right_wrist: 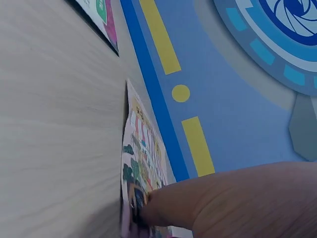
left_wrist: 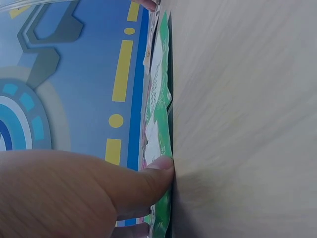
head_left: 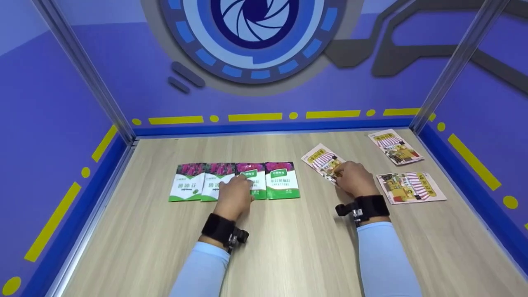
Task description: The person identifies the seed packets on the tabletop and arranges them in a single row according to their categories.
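Head view: the left hand point(head_left: 235, 196) lies across the middle of the green-and-white packets point(head_left: 282, 181), masking part of the print; whether it pinches or merely presses, I can't tell. The right hand point(head_left: 354, 179) pinches the near end of a pink packet point(head_left: 319, 159), right of that row, hiding its lower corner! Two more pink packets point(head_left: 412, 187) lie beyond that hand. The pinched one slants, long axis from far left to near right, yellow title at the far end.

Left wrist: thumb on a green edge, other fingers mostly hidden, lettering unreadable edge-on.

Right wrist: blurred fingertips at the pink packet, a green packet cut off above.
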A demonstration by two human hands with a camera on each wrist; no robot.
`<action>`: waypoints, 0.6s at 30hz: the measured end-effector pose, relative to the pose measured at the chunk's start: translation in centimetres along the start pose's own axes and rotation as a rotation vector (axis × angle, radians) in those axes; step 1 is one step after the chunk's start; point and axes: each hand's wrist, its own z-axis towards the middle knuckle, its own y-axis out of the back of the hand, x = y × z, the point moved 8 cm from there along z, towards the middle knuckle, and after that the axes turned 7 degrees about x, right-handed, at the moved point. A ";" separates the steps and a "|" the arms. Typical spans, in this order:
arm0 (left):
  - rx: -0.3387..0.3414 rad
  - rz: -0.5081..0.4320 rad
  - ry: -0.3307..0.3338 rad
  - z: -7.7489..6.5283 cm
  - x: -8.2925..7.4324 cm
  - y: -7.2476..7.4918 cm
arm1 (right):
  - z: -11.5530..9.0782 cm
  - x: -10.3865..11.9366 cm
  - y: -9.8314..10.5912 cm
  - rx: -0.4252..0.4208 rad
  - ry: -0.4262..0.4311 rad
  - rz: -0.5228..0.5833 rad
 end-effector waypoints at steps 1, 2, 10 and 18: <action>0.000 0.000 0.000 0.0 0.0 0.0 | -0.1 0.0 0.0 0.008 -0.005 -0.002; 0.002 0.000 0.000 0.1 0.0 -0.1 | -0.1 0.0 -0.2 0.016 -0.010 -0.002; -0.001 -0.014 0.006 -0.2 0.1 0.0 | -0.1 1.3 -1.3 0.063 0.080 0.058; -0.013 -0.019 -0.007 -0.1 -0.1 0.1 | 0.2 3.0 -2.3 0.055 0.162 0.079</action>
